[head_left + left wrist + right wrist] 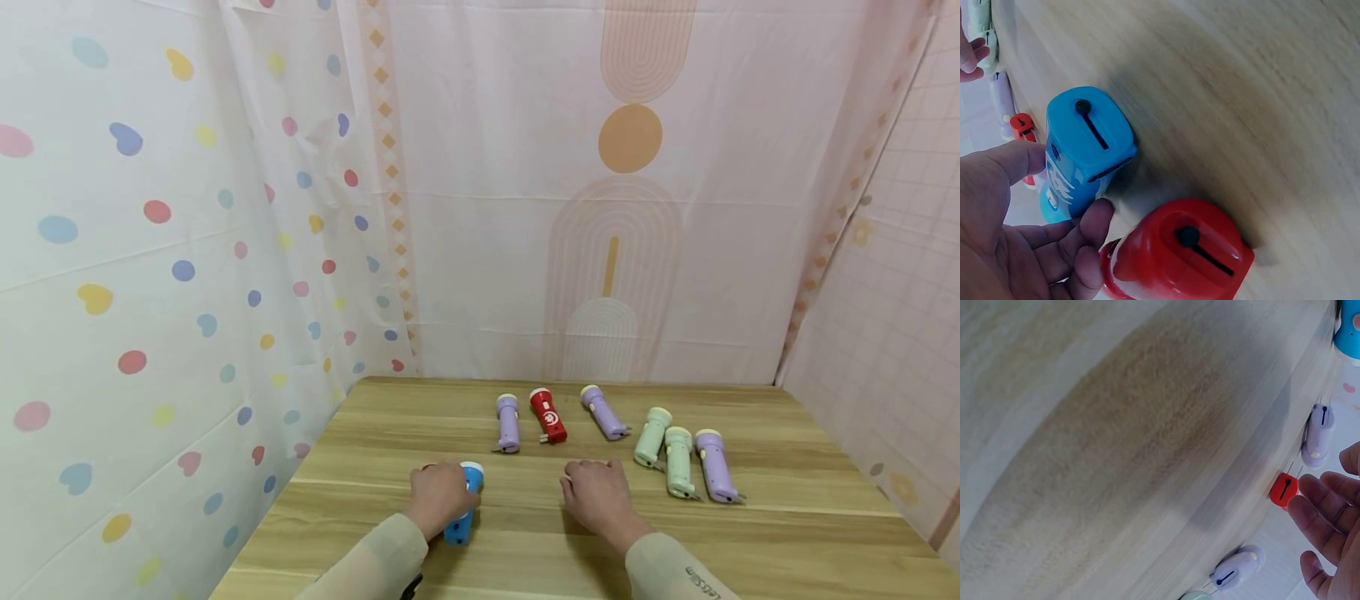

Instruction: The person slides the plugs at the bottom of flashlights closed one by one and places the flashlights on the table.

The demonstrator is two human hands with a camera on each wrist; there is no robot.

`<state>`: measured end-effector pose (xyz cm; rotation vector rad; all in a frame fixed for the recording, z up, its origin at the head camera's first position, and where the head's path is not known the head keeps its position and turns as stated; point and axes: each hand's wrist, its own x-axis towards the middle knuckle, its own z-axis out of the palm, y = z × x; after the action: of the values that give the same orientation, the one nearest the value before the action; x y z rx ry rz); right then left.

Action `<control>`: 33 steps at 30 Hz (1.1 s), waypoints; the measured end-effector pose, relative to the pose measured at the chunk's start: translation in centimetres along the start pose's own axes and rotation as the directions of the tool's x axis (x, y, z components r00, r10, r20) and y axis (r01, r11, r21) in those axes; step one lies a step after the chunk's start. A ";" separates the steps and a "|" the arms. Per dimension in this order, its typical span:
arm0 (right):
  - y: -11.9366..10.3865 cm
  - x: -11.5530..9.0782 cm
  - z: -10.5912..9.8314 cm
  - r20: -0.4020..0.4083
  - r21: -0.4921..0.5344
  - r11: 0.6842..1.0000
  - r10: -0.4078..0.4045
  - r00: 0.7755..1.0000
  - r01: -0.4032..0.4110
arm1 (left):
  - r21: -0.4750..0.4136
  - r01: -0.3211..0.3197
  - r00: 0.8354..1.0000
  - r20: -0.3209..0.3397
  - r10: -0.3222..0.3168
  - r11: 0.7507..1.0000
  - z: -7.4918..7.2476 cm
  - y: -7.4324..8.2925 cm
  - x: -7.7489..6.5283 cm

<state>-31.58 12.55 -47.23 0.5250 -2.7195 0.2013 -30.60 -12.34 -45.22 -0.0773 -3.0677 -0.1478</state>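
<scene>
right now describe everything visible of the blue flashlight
The blue flashlight looks like glossy plastic, with a whitish head rim, white side print and a black slot in its end face. It appears to lie on the wood-grain table, head pointing away, beside a red flashlight; the left grip has its thumb against it.

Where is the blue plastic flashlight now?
In the head view, the blue flashlight is low, just left of centre, partly hidden by the left hand, beside a red plastic flashlight.
</scene>
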 end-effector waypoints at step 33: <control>4.8 -0.4 -2.2 -0.033 -0.035 0.997 0.062 0.998 -0.063 | 0.062 -0.027 0.999 0.047 0.025 0.998 -1.4 -0.3 -0.4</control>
<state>-32.31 17.53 -45.65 0.4236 -2.7056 0.1754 -30.15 -12.83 -43.89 -0.1188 -3.1127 -0.0496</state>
